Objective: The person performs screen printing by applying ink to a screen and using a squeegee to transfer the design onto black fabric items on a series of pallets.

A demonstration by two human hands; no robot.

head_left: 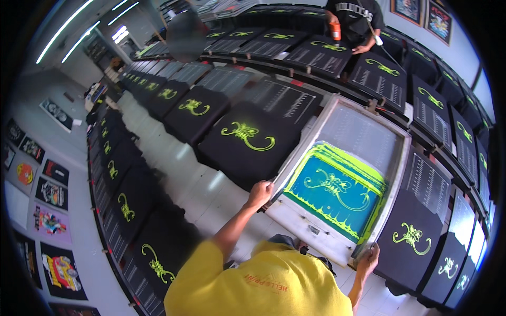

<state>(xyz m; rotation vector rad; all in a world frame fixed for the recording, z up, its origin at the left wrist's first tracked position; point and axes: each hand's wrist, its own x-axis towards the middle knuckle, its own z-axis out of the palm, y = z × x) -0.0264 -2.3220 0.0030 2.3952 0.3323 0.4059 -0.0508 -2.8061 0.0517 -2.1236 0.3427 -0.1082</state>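
Along the left wall hang printed pictures (62,271), and beside them runs a row of black cloths (150,226) with yellow-green flower designs. Past the pale floor (196,181) lies another black cloth (242,163) bearing the same design. Next, the left hand (259,194) has its fingers closed around the near left corner of a pale frame (292,217), which sits between printed cloths, its blue panel (324,201) edged with bright ink (345,160). Behind, a co-worker (356,23) holds an orange tool (335,32). The right hand (368,258) grips the frame's near right corner, though its fingertips seem partly hidden.
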